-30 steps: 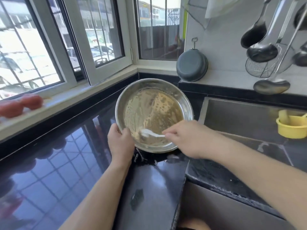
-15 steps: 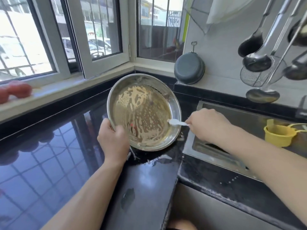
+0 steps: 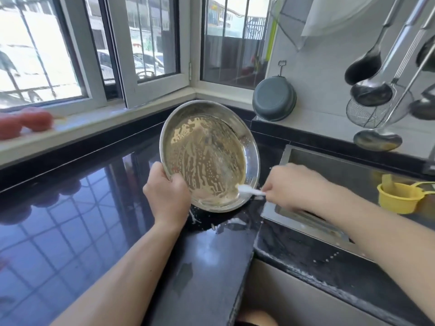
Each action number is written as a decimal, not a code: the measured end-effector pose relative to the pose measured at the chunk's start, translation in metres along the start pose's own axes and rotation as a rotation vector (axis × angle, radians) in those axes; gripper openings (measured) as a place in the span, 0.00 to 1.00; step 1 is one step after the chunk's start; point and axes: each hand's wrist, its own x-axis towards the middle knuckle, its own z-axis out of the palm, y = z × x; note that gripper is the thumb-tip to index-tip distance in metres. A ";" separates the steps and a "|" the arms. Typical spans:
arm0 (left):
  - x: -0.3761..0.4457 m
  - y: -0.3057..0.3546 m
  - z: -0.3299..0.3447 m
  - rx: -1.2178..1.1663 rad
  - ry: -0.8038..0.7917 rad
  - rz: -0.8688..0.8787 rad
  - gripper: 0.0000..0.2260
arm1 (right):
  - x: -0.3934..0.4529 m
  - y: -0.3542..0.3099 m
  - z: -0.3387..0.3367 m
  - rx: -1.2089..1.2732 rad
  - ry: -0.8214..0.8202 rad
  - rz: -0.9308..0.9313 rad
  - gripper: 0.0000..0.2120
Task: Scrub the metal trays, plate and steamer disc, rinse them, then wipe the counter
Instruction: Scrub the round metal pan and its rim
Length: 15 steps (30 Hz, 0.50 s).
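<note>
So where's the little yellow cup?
In the head view, the yellow cup sits at the far right, by the sink, below the hanging ladles and right of the right hand.

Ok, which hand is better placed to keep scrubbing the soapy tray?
Right. The right hand already holds the white brush against the tray, while the left hand grips its rim, tilting it.

Open black glossy countertop (image 3: 70, 220) to my left, w/ room to swing that way. Round soapy metal tray (image 3: 209, 156), tilted up on the counter, blocks straight ahead. Steel sink (image 3: 348, 175) open on the right; yellow plastic cup (image 3: 397, 196) sits at its far side. Hanging steel ladles (image 3: 372, 90) crowd the wall above the sink.
</note>
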 end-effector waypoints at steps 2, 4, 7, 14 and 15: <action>-0.002 0.002 0.000 0.018 -0.005 0.017 0.07 | 0.016 0.007 0.002 -0.049 0.105 0.068 0.14; -0.003 0.002 0.000 0.023 0.002 -0.011 0.08 | 0.025 0.007 0.007 -0.014 0.113 0.075 0.13; -0.001 0.002 0.001 0.014 0.014 -0.068 0.06 | 0.013 -0.011 0.007 0.044 -0.075 -0.030 0.09; -0.002 0.002 -0.004 0.056 -0.001 -0.050 0.04 | 0.016 -0.025 -0.012 0.162 -0.217 -0.058 0.11; -0.002 0.003 -0.004 0.056 -0.001 -0.049 0.04 | 0.020 -0.021 -0.014 0.065 -0.186 -0.020 0.09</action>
